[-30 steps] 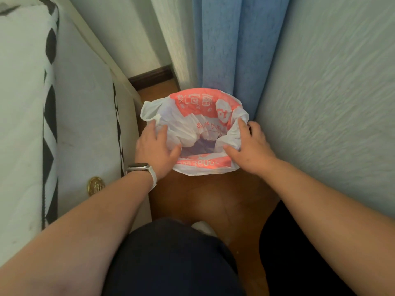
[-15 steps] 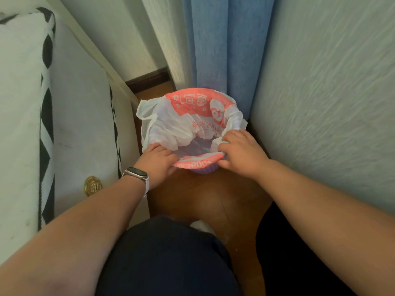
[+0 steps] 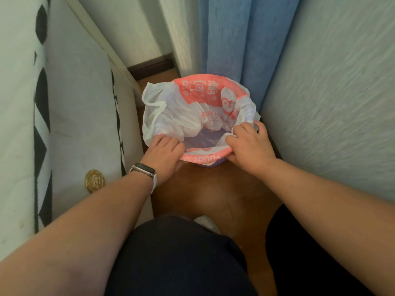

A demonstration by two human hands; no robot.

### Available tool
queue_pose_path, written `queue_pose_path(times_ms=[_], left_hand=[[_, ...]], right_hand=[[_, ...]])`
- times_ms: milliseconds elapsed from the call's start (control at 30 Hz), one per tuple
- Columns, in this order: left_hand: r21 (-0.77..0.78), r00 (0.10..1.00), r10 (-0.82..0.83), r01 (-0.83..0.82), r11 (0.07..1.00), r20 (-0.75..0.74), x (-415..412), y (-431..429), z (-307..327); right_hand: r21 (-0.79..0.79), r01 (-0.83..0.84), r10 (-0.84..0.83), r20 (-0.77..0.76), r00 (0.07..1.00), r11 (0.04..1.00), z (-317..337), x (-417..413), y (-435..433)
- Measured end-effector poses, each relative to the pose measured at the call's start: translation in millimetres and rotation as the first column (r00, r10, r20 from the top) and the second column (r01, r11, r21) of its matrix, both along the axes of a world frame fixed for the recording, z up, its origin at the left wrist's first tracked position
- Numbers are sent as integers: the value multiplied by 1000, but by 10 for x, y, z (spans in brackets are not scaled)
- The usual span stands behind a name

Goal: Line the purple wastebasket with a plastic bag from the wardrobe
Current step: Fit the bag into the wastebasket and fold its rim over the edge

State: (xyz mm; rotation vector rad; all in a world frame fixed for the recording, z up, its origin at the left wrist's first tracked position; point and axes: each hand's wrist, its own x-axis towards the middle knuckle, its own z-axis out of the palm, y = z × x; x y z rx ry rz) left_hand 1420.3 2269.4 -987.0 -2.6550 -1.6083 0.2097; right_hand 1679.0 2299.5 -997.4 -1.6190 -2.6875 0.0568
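Bending over a purple wastebasket (image 3: 210, 165), a person fits a plastic bag (image 3: 192, 112) into it with 2 bare hands. The basket stands on the wooden floor (image 3: 203, 189) at the far end of a narrow strip, between a white mattress (image 3: 81, 92) on one side and a pale textured wall (image 3: 331, 82) on the other, right beside a blue curtain (image 3: 230, 39). Only a sliver of purple shows, under the bag's near edge.

The bag is white with red-orange print. Its mouth is spread open over the rim, and the far edge looks folded outward. The white left edge stands up loose and crumpled.

The left hand (image 3: 164, 154), with a watch (image 3: 145, 170) on its wrist, has its fingers curled down over the near-left rim, gripping the bag there. The right hand (image 3: 250, 146) pinches a bunch of the bag at the right rim, beside the wall.

The step in hand looks like cuffing the bag's mouth over the rim. To do it well, each hand would draw its edge outward and down in small bites, working around the circle so that the opposite side is not dragged off. The loose left flap needs turning down, and the bag's bottom pressing in so no air holds it up. Thin plastic tears if tugged hard.
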Motion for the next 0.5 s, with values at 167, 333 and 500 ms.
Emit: queue_pose_path(times_ms=[167,333,500], left_hand=[[-106,999,-31,28,994,-28,-69,-83,125],[-69,999,-32,29,997,-37,-85,-80,255],[70,999,-26,28,997,-31,0,-54,364]], right_hand=[[-58,-14,12,-30,999,998,106,16,-47],[-126,-163,139,-177,974,979,233,75,-107],[-10,-190,176,-331,927,982,248,60,-71]])
